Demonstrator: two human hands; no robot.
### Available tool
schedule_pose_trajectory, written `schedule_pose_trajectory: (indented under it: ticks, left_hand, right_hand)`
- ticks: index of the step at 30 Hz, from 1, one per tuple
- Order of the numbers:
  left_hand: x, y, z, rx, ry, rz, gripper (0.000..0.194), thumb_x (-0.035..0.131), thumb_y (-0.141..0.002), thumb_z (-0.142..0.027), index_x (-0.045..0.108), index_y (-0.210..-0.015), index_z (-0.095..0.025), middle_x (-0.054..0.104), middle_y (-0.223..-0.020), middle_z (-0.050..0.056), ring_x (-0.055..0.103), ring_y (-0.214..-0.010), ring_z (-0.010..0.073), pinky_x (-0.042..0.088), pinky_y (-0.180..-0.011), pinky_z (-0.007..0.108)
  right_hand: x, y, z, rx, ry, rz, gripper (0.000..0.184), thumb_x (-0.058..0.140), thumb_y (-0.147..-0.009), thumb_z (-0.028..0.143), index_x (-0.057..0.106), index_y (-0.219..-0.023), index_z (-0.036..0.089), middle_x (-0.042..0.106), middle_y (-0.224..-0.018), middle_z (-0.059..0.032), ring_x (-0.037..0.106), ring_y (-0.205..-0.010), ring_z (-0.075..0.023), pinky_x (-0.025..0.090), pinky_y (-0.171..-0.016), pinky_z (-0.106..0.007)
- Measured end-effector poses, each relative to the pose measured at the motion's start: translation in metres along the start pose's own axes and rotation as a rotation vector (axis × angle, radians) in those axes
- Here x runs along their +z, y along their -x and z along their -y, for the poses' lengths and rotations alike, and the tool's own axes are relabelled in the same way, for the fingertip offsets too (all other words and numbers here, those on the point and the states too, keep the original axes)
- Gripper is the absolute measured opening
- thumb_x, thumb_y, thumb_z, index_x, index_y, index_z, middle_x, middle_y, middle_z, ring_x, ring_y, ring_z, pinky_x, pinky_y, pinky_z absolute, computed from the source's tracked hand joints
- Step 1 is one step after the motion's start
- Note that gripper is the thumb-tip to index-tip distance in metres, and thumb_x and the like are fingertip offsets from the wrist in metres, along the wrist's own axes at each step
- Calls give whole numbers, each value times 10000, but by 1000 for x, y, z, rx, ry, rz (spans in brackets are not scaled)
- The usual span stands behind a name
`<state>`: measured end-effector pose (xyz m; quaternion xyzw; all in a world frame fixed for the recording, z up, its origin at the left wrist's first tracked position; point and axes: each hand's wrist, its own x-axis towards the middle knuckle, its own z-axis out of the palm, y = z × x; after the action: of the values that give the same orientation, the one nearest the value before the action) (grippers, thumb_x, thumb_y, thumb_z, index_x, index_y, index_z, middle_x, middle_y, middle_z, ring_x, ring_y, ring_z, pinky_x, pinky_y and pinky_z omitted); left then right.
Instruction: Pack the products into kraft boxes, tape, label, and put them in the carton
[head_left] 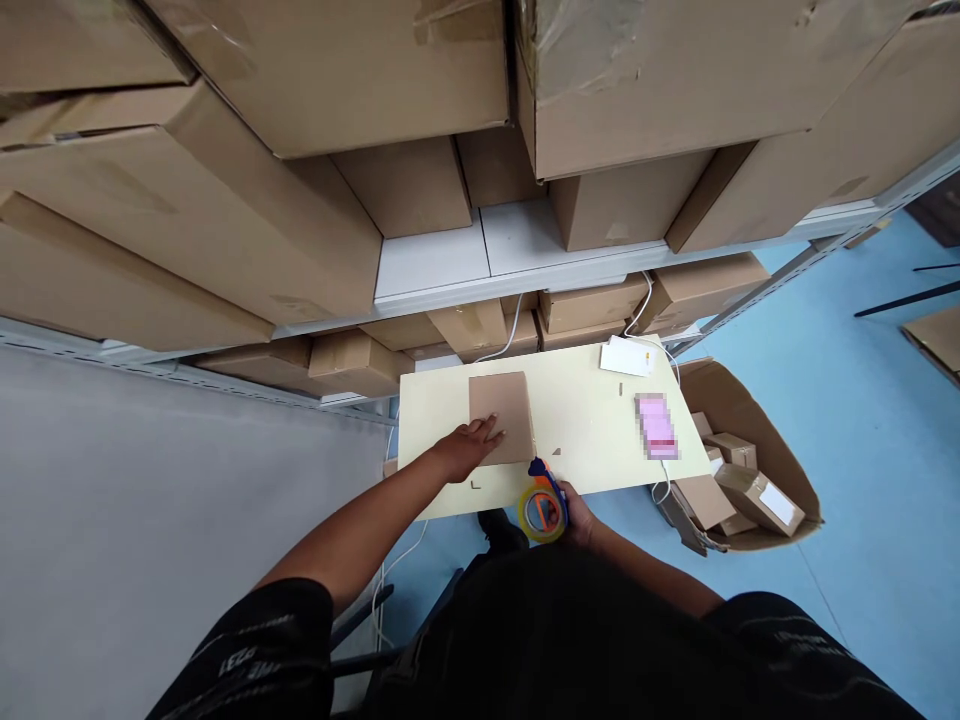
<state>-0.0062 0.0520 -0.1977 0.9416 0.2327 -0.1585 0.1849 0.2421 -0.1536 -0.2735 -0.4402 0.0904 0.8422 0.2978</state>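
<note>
A flat-topped cardboard box point(501, 395) lies on the pale yellow table point(592, 440). My left hand point(469, 447) rests on top of it, fingers stretched out and apart. In my right hand point(576, 514) is a tape dispenser point(551, 487), blue and orange, with a roll of clear yellowish tape. Its blue head touches or nearly touches the near right corner of the box; I cannot tell which. My right fingers are wrapped around the dispenser and partly hidden by it.
On the table's right lie a blurred pink phone-like item point(656, 427) and a white box point(627, 356). A large open carton point(799, 470) of small boxes stands right on the blue floor. Shelves point(435, 270) stacked with cardboard boxes rise behind. White cables hang near the table.
</note>
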Motion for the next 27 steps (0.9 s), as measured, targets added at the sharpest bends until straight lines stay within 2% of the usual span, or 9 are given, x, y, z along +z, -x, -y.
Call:
schedule_pose_trajectory:
  ticks: [2, 4, 8, 12, 14, 16, 18, 21, 27]
  left_hand:
    - [-5, 0, 7, -11, -31, -15, 875, 684, -817, -228, 346, -1623, -275, 178, -1740, 160, 367, -1514, 355, 376, -1134, 450]
    - [-9, -2, 8, -36, -63, -45, 754, 611, -885, -224, 381, -1602, -259, 327, -1689, 158, 407, -1484, 330, 364, -1149, 445]
    - [-10, -7, -14, -105, -68, -140, 713, 678, -906, -385, 454, -1551, -175, 564, -1454, 193, 498, -1356, 351, 357, -1160, 462]
    - [-1, -15, -50, -293, -27, -291, 754, 713, -872, -577, 549, -1475, -154, 610, -1332, 214, 525, -1260, 399, 347, -1140, 543]
    - [1, -15, -56, -309, 4, -318, 790, 715, -848, -638, 560, -1476, -185, 593, -1382, 207, 490, -1317, 413, 280, -1183, 573]
    - [-1, -10, -47, -214, 23, -269, 892, 746, -790, -689, 519, -1525, -237, 502, -1539, 180, 375, -1453, 425, 168, -1238, 581]
    - [-5, -1, -28, -93, 26, -177, 1036, 774, -734, -708, 408, -1605, -282, 324, -1692, 134, 206, -1567, 414, 84, -1265, 567]
    - [-12, 12, 1, 29, 30, -79, 1173, 811, -695, -648, 255, -1665, -295, 188, -1748, 108, 101, -1615, 360, 84, -1279, 527]
    - [-21, 25, 26, 232, 68, 42, 1156, 914, -570, -462, 395, -1600, -378, 183, -1753, 56, 71, -1620, 357, 126, -1286, 525]
  right_hand:
    - [3, 4, 23, 2, -102, -20, 536, 371, -969, 636, 696, -980, 210, 784, -895, -72, 760, -874, -236, 609, -894, -376]
    - [7, 7, 54, 42, -93, -29, 515, 420, -961, 628, 696, -1016, 197, 787, -914, -81, 762, -870, -242, 621, -865, -386]
    - [15, 6, 126, 18, 57, -96, 508, 451, -969, 601, 690, -1030, 157, 775, -859, -87, 749, -771, -233, 641, -756, -378]
    - [22, -5, 190, 50, 276, -146, 465, 554, -941, 591, 672, -1004, 146, 763, -823, -98, 732, -706, -239, 642, -658, -374]
    - [22, -11, 212, 96, 360, -171, 445, 594, -931, 594, 653, -968, 154, 747, -776, -102, 717, -670, -238, 640, -629, -376]
    - [22, -16, 226, 134, 388, -143, 399, 612, -937, 565, 635, -959, 168, 747, -782, -102, 714, -678, -235, 647, -649, -396]
    - [20, -20, 234, 146, 392, -85, 345, 618, -948, 520, 624, -966, 175, 749, -792, -94, 710, -685, -224, 652, -676, -411]
    - [15, -25, 237, 152, 414, -6, 317, 620, -958, 489, 614, -971, 172, 738, -766, -84, 704, -674, -211, 652, -681, -398]
    - [8, -31, 234, 198, 469, -56, 346, 653, -935, 517, 622, -933, 172, 732, -709, -87, 699, -623, -212, 630, -604, -326]
